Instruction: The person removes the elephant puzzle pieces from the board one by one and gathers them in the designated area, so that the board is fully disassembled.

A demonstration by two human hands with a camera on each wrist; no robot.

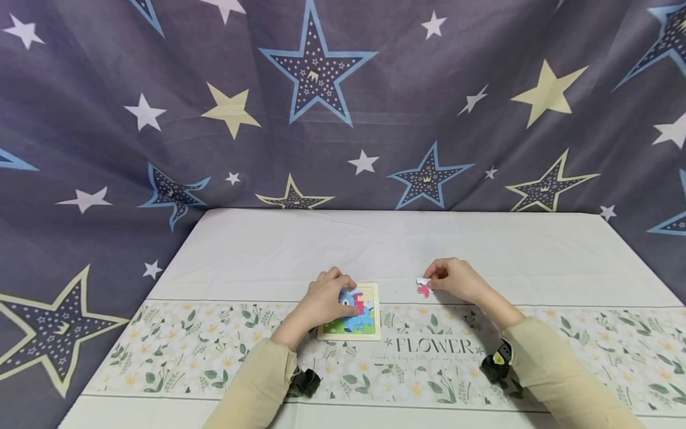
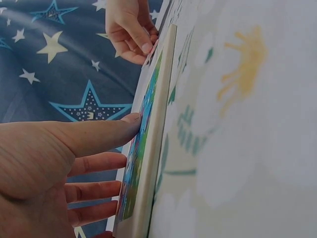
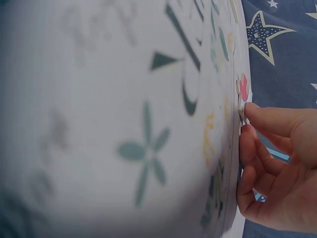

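Note:
A small wooden jigsaw puzzle, its tray pale-rimmed and its picture a blue creature on green, lies left of the table's middle. My left hand rests on its left side, the thumb touching the picture and the fingers near the far edge. In the left wrist view the fingers of the left hand look fairly straight along the puzzle. To the right, my right hand pinches a white-and-pink puzzle piece low at the table. Thumb and forefinger partly hide that piece in the right wrist view.
A white tablecloth with a flowered band and the printed word FLOWER covers the table. Behind it hangs a dark curtain patterned with stars. Black wrist devices sit at both sleeves.

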